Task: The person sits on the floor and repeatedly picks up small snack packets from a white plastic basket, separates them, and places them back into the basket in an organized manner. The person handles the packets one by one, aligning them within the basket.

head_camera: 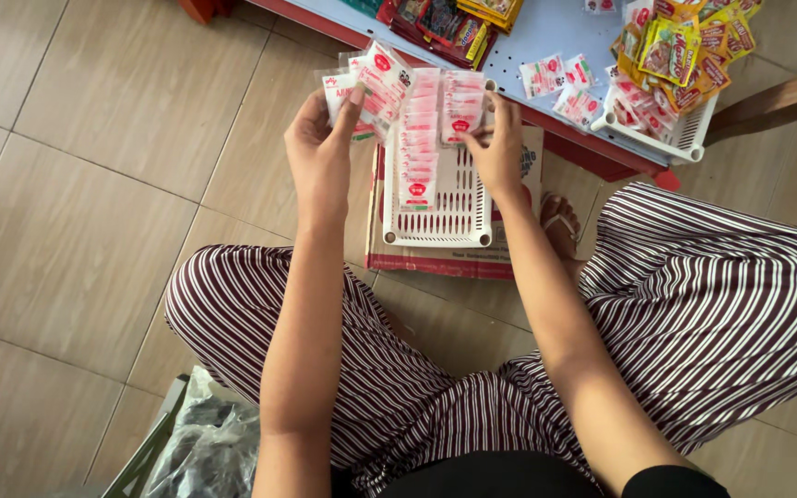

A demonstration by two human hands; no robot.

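Two hands shown above the white basket [440, 198]; left hand [320, 152] closed on a sachet fan [371, 83]; right hand [495, 148] pinching a sachet strip [461, 106]; slack grip risks sachets spilling beside the basket.

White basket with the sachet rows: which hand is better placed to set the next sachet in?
Probably the right hand: it is already touching the sachet rows in the white basket. The left hand holds a fan of sachets beside it.

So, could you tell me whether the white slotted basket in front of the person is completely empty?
No, a row of small red-and-white sachets lies overlapped inside the white basket, running down its left part.
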